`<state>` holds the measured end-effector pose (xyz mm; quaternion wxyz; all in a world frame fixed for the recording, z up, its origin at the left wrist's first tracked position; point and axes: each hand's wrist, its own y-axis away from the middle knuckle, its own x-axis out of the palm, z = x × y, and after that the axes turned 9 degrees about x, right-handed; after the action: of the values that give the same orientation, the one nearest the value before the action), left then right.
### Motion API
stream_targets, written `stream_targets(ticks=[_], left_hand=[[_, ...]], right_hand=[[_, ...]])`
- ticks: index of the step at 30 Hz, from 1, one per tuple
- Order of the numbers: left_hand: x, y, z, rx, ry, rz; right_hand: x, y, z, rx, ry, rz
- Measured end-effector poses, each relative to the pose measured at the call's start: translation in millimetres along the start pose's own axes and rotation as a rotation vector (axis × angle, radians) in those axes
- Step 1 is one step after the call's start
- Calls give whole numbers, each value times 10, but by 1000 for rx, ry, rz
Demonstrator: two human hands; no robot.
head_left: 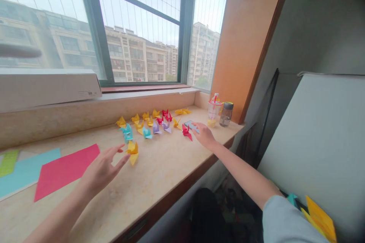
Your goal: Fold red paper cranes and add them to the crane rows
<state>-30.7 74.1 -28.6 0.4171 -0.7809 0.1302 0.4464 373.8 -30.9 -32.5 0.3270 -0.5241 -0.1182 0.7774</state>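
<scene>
Yellow paper first: a folded crane (132,151) stands mid-counter, forward of the group, at the left hand (104,167). That hand is spread, thumb well parted from the fingers, the crane just off the tips; whether the thumb brushes it I can't make out.

My judgement on handling: thin paper wants a light pinch low on the folded body, wings left alone, the wrist kept high to clear the neighbours.

Right hand (204,135) is toward the counter's right end, fingertips at the near end of a flat phone (188,123). From here I can't say whether it grips or merely touches. A red crane (186,132) stands close by those fingers; lifting the palm slightly would spare its wings, I'd think.

Outward: turquoise cranes (147,133) and lilac cranes (166,127) between the hands, more yellow cranes (145,115) behind them toward the back edge of the counter (154,174). Near the right back corner, a clear cup (213,112) beside a dark-lidded bottle (226,114). At the left end, a pink sheet (67,171) overlaps a blue sheet (25,176).
</scene>
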Motion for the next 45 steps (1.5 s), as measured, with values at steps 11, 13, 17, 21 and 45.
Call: stream_targets(ticks=[11,13,17,21,45], left_hand=[[161,-22,-268,-137,88,102],[156,-16,-279,-150,68,95],[73,-3,-302,-192,8,67],[12,3,-311,-238,2,65],[88,41,-287,-225,17,76]], right_hand=[[293,-101,-274,165,-105,34],[307,-127,-282,174,-123,58],[326,-189,-276,172,-167,121],[354,-234,-266,161,-190,162],[437,-349,-318,164,-172,222]])
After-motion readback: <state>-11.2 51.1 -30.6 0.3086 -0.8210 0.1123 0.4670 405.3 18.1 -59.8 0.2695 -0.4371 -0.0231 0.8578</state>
